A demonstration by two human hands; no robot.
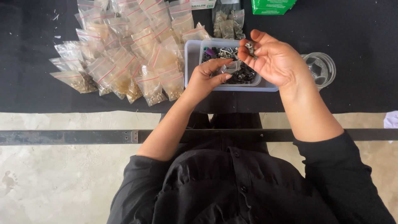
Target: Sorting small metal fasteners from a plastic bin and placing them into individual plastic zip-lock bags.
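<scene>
My left hand (206, 77) pinches a small clear plastic bag (230, 67) just above a shallow clear plastic tray (191, 58). The tray holds several small dark and silvery metal parts (244, 76) and a purple piece (210, 52). My right hand (273, 58) is raised over the tray's right end, palm up. Its fingertips hold a few small silvery metal parts (250, 48).
A heap of several small filled zip bags (132, 54) with red seal lines lies left of the tray on the black table (365, 49). A round clear container (321, 68) stands to the right. Further bags (227, 23) and a green box (271, 6) lie behind. A metal bar (66, 136) runs along the near edge.
</scene>
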